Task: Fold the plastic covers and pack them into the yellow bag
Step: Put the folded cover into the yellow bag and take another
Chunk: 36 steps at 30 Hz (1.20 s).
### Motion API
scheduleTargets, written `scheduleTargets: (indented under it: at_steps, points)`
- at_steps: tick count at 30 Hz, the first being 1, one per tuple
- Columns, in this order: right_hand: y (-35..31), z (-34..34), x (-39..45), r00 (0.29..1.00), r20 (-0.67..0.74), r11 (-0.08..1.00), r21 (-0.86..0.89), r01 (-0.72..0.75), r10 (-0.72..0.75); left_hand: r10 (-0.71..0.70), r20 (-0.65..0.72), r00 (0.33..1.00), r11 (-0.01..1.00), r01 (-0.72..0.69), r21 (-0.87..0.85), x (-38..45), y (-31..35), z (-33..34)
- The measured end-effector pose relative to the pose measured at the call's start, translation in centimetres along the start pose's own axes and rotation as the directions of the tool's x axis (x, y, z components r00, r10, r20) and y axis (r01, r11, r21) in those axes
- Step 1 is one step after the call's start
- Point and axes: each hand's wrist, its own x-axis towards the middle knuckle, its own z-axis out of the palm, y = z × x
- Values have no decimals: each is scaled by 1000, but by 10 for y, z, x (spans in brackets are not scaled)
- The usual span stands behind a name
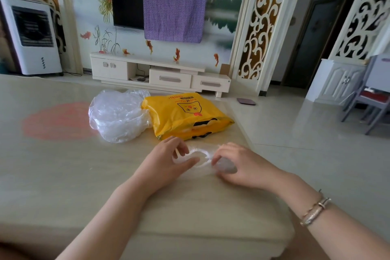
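Step in hand: one plastic cover (200,157) is being folded flat on the desk (63,175), judged from the two hands set on it
Left hand (168,157): its fingers (181,148) are curled and the cover's elastic rim is pinched between thumb and fingers
Right hand (236,164): the fingers are bent round the bunched right end of the same cover, which is gripped
Plastic cover in hand: lying near the desk's front right edge, just in front of the yellow bag (185,116)
Loose pile of covers (118,115): heaped to the left of the yellow bag and touching it, not yet folded
Yellow bag: lying on its side on the far part of the desk, its mouth turned toward the hands
Risk: the thin film could spring open when released, since the elastic rim pulls it back
Risk: the slippery fold could be slid off the smooth desk's right edge, which is close by
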Motion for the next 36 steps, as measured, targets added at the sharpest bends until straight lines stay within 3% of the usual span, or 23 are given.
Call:
scheduleTargets:
  at_steps: [2,6,9,14,19,24,31,33,36]
  points:
    - [-1,5,1,997,-58,999,-11,-50,50,-24,55,998,999,21,43,0,0,2]
    - [-2,7,6,953,-191,951,245,-187,237,24,115,993,995,-35,97,-3,-1,3]
    - [0,11,15,911,-221,894,372,-250,347,16,24,1000,998,-18,64,-1,-5,1]
    - [6,20,29,847,-211,829,414,-375,488,-159,-150,976,987,152,-56,5,-5,-2]
    - [5,30,42,826,-203,842,262,-472,526,-250,-233,940,968,250,-27,7,-7,-1]
    - [0,30,51,865,-181,870,-75,-487,468,-293,-247,924,921,342,187,11,-3,0]
    - [-2,28,53,876,-209,812,-329,-482,435,-319,-259,912,831,401,386,9,-4,2]
    - [-2,28,52,880,-202,810,-345,-474,429,-314,-267,911,829,400,391,8,-6,2]
    - [3,29,48,880,-177,862,-192,-470,441,-315,-273,909,859,396,325,5,-5,0]
